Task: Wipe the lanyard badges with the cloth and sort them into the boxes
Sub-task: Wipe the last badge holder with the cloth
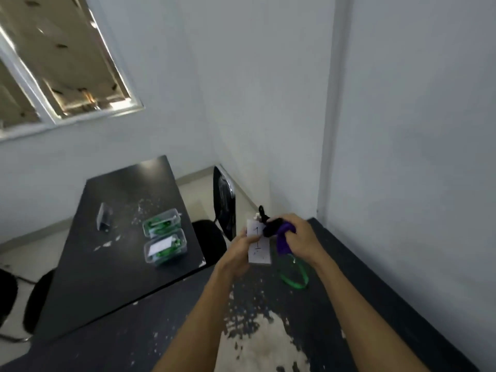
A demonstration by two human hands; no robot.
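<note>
Head view: the upper box [161, 223] and the lower box [165, 249] sit on the left worktop [107, 264], well apart from the hands, so a tossed badge could miss or land in the wrong one. The green lanyard [292, 284] hangs loose below and could snag. The badge [258, 248], gripped only at its edge at lower centre, may slip under rubbing. The left hand [237, 253] pinches the badge's left side. The right hand [300, 234] curls round the purple cloth [284, 237] at the badge's upper right; I cannot tell whether they touch.
</note>
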